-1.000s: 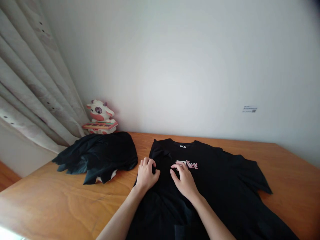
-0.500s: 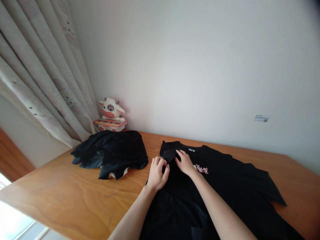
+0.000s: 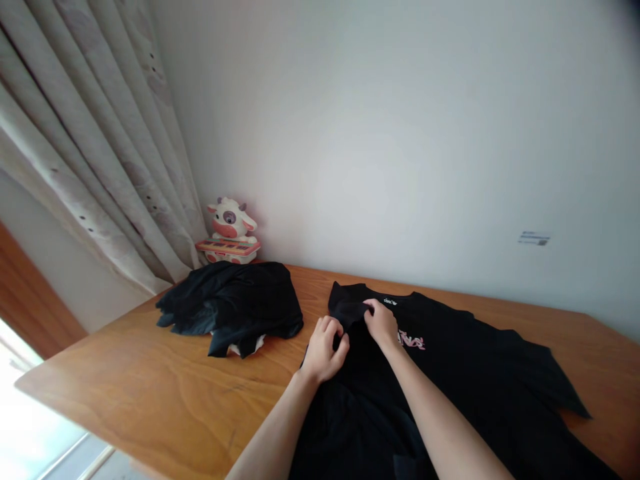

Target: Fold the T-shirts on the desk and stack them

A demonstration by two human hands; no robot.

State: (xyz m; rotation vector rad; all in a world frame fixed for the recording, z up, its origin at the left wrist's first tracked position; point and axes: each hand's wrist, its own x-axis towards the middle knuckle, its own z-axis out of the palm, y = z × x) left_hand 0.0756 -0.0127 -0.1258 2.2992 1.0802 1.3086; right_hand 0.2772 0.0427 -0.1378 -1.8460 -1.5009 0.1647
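Note:
A black T-shirt [image 3: 460, 360] with pink and white print on its chest lies spread on the wooden table. Its left part is folded inward over the front. My left hand [image 3: 325, 350] pinches the folded sleeve at the shirt's left side, fingers curled. Closer to the collar, my right hand [image 3: 381, 323] grips the other end of that sleeve edge between thumb and fingers. The cloth between the two hands is slightly lifted. My right forearm covers part of the shirt front.
A heap of black clothing [image 3: 250, 297] lies to the left on the wooden table [image 3: 200, 393]. Behind it a toy cow with a keyboard [image 3: 231, 233] stands against the wall. A pale curtain [image 3: 100, 147] hangs at the left, and a small label [image 3: 534, 238] is stuck on the wall.
My right hand has closed on the sleeve edge and raised it a little. My left hand stays at the sleeve. The whole view has shifted slightly, so things appear further right.

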